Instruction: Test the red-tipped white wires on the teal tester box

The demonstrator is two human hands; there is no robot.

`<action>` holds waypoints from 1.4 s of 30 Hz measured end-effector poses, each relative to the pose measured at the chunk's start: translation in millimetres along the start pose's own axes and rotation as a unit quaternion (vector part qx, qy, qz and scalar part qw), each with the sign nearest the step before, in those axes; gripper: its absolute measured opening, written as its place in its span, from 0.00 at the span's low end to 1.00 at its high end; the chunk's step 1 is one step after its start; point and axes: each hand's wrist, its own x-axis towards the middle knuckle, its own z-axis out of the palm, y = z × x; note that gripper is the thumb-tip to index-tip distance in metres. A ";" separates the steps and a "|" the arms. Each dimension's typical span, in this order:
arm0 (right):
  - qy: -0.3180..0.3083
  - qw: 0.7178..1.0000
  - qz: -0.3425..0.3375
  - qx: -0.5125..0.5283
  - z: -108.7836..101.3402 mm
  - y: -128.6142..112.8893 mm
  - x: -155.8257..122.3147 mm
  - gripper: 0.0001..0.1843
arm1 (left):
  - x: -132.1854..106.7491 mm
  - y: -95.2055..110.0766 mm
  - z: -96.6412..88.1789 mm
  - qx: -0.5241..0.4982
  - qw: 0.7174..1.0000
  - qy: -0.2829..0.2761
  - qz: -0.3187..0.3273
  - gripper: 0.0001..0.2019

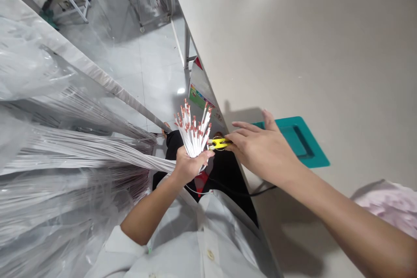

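Mostly sideways, the white wire bundle, copper tips forward.

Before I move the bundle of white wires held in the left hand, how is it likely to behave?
The bundle of white wires would probably bend and sag, since its long run curves. Its short free ends look stiffer, fanning above the left hand. The exposed copper tips might snag.

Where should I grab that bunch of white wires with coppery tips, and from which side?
Probably around the white wires, just below where they fan out, coming from the picture's bottom edge: they gather narrow there, gripped by the left hand.
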 end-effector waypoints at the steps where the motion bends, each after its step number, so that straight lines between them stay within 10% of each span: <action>1: -0.007 1.000 0.001 -0.003 -0.6 -0.1 0.1 0.10 | -0.4 -0.6 1.2 -0.006 1.000 0.003 -0.003 0.16; 16: -0.012 0.999 -0.017 -0.035 3.9 2.9 -1.3 0.23 | -8.3 5.1 -7.1 -0.013 1.000 0.010 -0.008 0.19; 22: 0.139 0.981 0.025 0.132 -5.8 -16.7 -12.7 0.16 | -16.7 6.8 -18.7 -0.013 1.000 -0.001 0.009 0.21; 26: 0.148 0.912 0.085 0.373 2.0 -47.8 -21.7 0.09 | -27.0 10.8 -27.9 -0.029 0.999 -0.026 0.023 0.22; 31: 0.044 0.741 0.192 0.643 26.0 -66.1 -19.0 0.10 | -41.7 14.4 -35.5 -0.047 0.994 -0.103 0.003 0.17; 38: 0.021 0.580 0.210 0.787 37.1 -80.0 -13.6 0.08 | -53.9 21.4 -38.4 -0.092 0.982 -0.166 -0.011 0.12; 40: 0.022 0.603 0.213 0.768 35.1 -82.1 -14.8 0.09 | -54.5 20.9 -38.4 -0.074 0.985 -0.154 -0.004 0.12; 42: 0.050 0.693 0.205 0.690 31.1 -81.2 -17.6 0.08 | -53.4 17.6 -38.5 -0.053 0.992 -0.116 -0.006 0.13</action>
